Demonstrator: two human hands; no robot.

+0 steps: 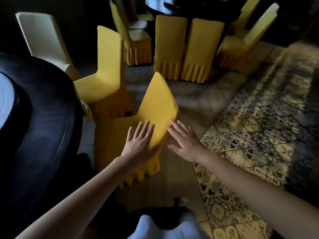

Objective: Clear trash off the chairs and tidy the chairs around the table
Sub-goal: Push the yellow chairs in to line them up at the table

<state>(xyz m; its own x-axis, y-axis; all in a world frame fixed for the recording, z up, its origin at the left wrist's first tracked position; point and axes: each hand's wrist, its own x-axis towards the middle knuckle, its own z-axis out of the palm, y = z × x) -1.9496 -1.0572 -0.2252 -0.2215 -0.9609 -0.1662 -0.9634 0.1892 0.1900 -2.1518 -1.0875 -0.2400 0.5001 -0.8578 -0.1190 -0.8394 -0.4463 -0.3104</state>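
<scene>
Left hand (pixel 140 144) flat, fingers spread, palm on backrest of yellow chair (pixel 155 107) at frame centre. Right hand (pixel 185 143) open, grasping nothing, fingertips at backrest's right edge. Dark round table (pixel 43 107) at left.

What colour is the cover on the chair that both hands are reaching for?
Bright yellow, with a pleated skirt, on the nearest chair; the head view shows it clearly.

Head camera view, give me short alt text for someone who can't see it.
Two bare hands reach for the back of a yellow fabric-covered chair beside a dark round table: the left hand lies flat on it, the right hand spreads open at its edge. More yellow skirted chairs ring a farther table.
</scene>
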